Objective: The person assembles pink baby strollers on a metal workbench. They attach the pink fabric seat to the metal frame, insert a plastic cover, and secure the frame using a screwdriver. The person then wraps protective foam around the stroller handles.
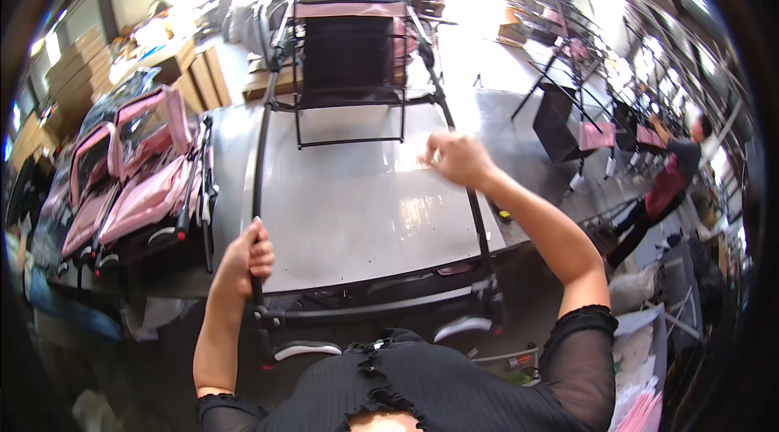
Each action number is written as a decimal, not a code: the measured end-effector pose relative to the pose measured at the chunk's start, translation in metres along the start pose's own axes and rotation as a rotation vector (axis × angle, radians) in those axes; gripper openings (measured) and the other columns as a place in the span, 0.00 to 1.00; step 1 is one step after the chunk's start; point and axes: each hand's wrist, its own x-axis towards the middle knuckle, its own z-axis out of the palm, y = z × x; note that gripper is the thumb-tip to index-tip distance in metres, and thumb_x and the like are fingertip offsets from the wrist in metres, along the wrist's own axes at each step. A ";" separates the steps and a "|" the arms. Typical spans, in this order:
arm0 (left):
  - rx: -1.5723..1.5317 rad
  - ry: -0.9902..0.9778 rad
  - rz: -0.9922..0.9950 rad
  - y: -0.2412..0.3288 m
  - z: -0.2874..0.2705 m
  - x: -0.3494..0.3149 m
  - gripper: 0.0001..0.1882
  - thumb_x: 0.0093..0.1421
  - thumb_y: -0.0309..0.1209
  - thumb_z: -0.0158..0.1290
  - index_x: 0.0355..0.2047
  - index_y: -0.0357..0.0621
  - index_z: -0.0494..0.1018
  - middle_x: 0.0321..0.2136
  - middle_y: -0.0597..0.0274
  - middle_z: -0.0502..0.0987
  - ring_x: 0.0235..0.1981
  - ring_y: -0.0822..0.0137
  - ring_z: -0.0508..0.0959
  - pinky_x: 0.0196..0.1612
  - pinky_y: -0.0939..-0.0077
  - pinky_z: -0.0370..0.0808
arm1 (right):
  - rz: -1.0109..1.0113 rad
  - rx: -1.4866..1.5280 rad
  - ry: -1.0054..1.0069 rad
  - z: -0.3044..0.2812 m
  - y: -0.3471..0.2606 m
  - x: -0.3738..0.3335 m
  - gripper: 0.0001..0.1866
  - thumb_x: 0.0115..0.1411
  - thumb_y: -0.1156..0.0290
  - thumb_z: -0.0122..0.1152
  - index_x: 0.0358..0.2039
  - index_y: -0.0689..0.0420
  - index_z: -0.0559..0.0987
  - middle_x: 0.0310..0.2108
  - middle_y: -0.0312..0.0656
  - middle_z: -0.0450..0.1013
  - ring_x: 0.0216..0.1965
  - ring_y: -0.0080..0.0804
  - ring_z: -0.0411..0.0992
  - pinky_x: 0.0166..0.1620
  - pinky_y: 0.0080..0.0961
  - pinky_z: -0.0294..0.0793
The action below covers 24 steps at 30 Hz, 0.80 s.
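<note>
A large black tubular frame [261, 158], apparently a stroller frame, stretches across the grey worktop in front of me. Its far end carries a black fabric panel [345, 59] with a pink band above it. My left hand [248, 258] is closed around the left tube, near the crossbar at my end. Over the right tube, farther up, is my right hand [459, 159]; its fingers look curled but blurred, and whether they grip the tube cannot be made out. Close to my body, the black crossbar [377, 307] joins both sides, with curved black-and-white parts [308, 348] below.
Folded pink-and-black strollers [146, 180] are stacked at the left of the worktop [365, 237]. Cardboard boxes [85, 67] stand behind them. To the right are another black frame [560, 120] with pink fabric and a person [673, 168] working beside more frames.
</note>
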 end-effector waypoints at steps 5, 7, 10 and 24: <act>0.154 0.068 -0.112 -0.071 -0.038 -0.027 0.20 0.65 0.47 0.41 0.19 0.53 0.57 0.11 0.76 0.49 0.11 0.80 0.50 0.13 0.86 0.49 | 0.545 -0.272 0.424 0.047 0.118 0.109 0.33 0.50 0.47 0.59 0.44 0.65 0.70 0.37 0.57 0.74 0.45 0.51 0.71 0.48 0.41 0.69; 0.148 0.050 -0.098 -0.086 -0.042 -0.039 0.20 0.64 0.47 0.43 0.19 0.53 0.56 0.11 0.75 0.50 0.12 0.80 0.50 0.14 0.85 0.50 | 0.716 -0.093 0.378 0.060 0.139 0.129 0.33 0.50 0.48 0.58 0.44 0.66 0.70 0.38 0.59 0.73 0.45 0.53 0.71 0.48 0.41 0.68; 0.206 0.057 -0.064 -0.094 -0.046 -0.055 0.20 0.64 0.47 0.45 0.20 0.50 0.59 0.11 0.73 0.58 0.13 0.78 0.59 0.17 0.84 0.57 | 0.673 -0.067 0.373 0.070 0.144 0.131 0.24 0.54 0.51 0.50 0.35 0.62 0.75 0.34 0.57 0.75 0.40 0.55 0.73 0.46 0.44 0.69; 0.983 0.551 0.518 0.150 0.033 0.203 0.31 0.57 0.54 0.48 0.35 0.29 0.71 0.30 0.50 0.77 0.29 0.63 0.80 0.34 0.74 0.76 | 0.610 -0.094 0.381 0.082 0.117 0.069 0.18 0.58 0.55 0.48 0.38 0.59 0.70 0.29 0.56 0.75 0.34 0.58 0.73 0.39 0.49 0.70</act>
